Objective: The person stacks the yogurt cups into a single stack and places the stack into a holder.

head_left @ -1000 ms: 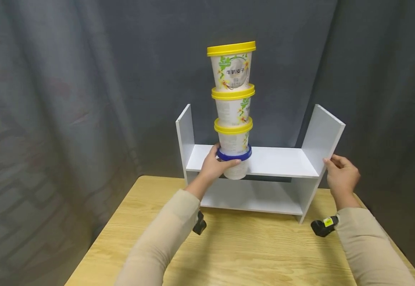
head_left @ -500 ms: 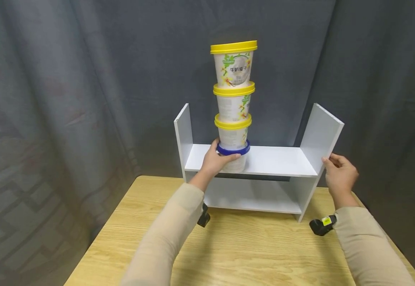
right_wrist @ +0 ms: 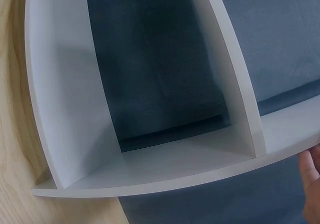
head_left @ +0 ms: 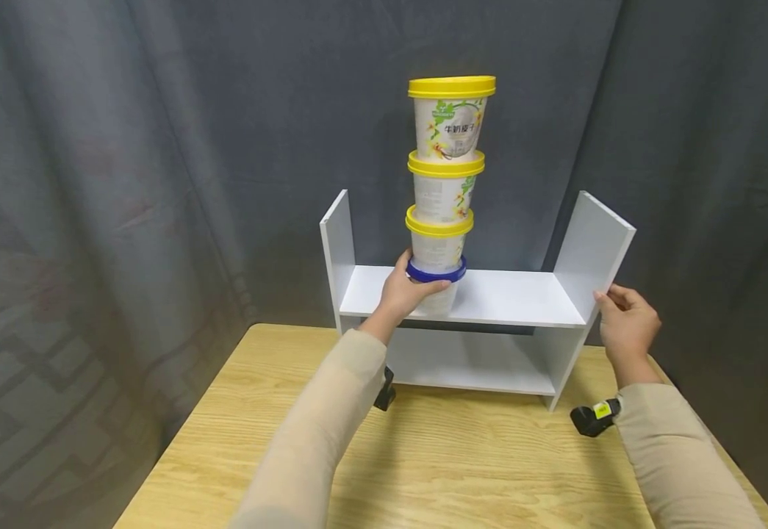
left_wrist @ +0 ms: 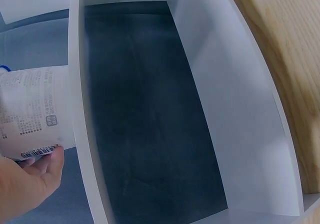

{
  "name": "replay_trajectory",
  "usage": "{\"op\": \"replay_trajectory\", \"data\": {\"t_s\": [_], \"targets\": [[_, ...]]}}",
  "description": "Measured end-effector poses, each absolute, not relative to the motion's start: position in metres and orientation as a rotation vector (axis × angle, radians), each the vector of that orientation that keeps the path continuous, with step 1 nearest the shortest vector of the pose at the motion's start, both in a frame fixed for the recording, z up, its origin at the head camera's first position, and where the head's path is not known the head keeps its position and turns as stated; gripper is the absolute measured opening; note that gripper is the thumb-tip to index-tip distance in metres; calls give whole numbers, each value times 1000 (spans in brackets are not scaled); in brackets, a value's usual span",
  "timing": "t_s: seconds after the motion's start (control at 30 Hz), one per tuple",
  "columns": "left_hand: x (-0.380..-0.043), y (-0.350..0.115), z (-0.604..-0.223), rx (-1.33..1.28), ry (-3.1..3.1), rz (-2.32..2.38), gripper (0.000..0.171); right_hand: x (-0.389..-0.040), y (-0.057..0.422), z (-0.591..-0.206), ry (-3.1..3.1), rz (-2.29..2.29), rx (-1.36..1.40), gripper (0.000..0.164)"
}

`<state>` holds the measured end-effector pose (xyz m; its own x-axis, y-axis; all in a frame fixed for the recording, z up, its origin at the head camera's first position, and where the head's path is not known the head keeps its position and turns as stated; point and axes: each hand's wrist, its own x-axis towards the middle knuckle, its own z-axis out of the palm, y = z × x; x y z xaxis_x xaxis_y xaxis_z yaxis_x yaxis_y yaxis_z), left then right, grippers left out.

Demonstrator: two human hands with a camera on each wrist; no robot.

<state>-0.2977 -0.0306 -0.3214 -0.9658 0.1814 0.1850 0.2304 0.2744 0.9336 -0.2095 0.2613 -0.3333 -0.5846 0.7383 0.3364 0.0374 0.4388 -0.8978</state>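
My left hand (head_left: 400, 295) grips the bottom tub (head_left: 435, 301), a white one with a blue lid (head_left: 438, 272). Its thumb lies across the front and fingers go round the left side. Three white tubs with yellow lids (head_left: 452, 87) stand stacked on that lid, the top one leaning slightly. In the left wrist view, the held tub (left_wrist: 35, 111) shows small print and a barcode; its base is right at the edge of the upper board (left_wrist: 82, 108). My right hand (head_left: 630, 323) pinches the front edge of the right side panel (head_left: 595, 250) of the white shelf unit.
The shelf unit's lower board (head_left: 469, 360) lies beneath the upper one. It stands on a wooden table (head_left: 476, 463), with a grey curtain (head_left: 278, 147) behind and to both sides. Black wrist cameras (head_left: 593, 419) hang under both forearms.
My left hand has carried the stack rightward and farther over the upper board. The top tub leans less than before. My right hand keeps its hold on the side panel.
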Motion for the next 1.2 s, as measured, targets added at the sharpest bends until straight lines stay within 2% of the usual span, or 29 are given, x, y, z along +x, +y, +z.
{"op": "replay_trajectory", "data": {"t_s": [0.7, 0.93, 1.2], "targets": [[-305, -25, -318, -521, -2458, -1753, 94, -203, 263, -329, -2075, 1184, -699, 40], [-306, -27, -316, -578, -2465, -1708, 88, -192, 259, -329, -2259, 1176, -618, 50], [-295, -34, -328, -468, -2579, -1661, 96, -175, 246, -340, -2337, 1161, -454, 56]]}}
